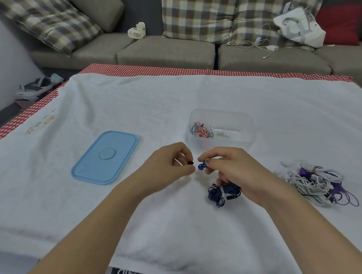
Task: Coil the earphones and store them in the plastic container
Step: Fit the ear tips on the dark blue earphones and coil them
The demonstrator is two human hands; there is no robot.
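Meanwhile, at the middle of the tabletop (177,107), draped in a white cloth, your two hands meet just in front of the plastic container (221,128). Your left hand (170,163) pinches a small dark ear tip (190,163) between thumb and fingers. Your right hand (227,167) curls around the blue earphones (223,192), pinching one blue earbud (201,166) at the fingertips so that it faces the ear tip, the two pieces close but apart. The rest of the blue cord hangs in a loose bundle under your right palm and rests on the cloth.

The clear container stands open just beyond your hands, with a red-and-white coiled cord (200,130) lying against its left wall. Its blue lid (105,156) lies flat on the cloth, well to the left of your left hand. To the right of your right wrist sits a tangled heap of white and purple earphones (317,182). Beyond the tabletop, a grey sofa (166,51) holds checked cushions (200,13), a small white fan (136,30) and a white charger cable (257,44).
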